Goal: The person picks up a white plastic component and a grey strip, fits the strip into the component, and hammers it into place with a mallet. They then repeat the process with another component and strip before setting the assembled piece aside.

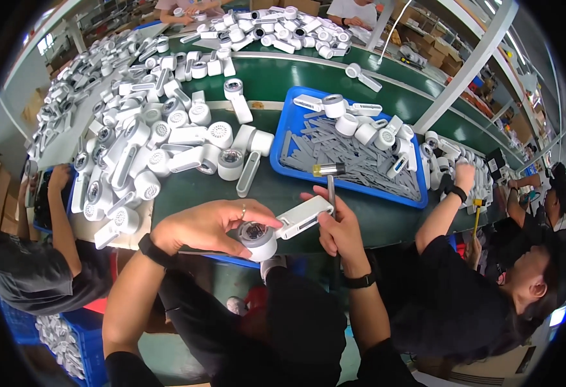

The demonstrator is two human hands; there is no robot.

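Observation:
Over the table's near edge I hold a white handheld fan (259, 246) with a round, open-topped head and a flat handle. The fingers and thumb of my left hand (207, 226) are closed round its head, where dark inner parts show. My right hand (345, 235) grips the end of the fan's handle (305, 217). That same hand also has a small hammer (328, 170) with a yellow and dark head, standing upright, its shaft running down through the fingers. Just beyond this hand is a blue tray (281, 169) with flat grey strips (334, 145) and several white fans.
A large heap of white fans (160, 138) covers the green table's left side; another pile (276, 29) lies at the far side. A metal post (463, 71) rises behind the tray. A co-worker (463, 290) sits close on my right, another person (44, 251) on my left.

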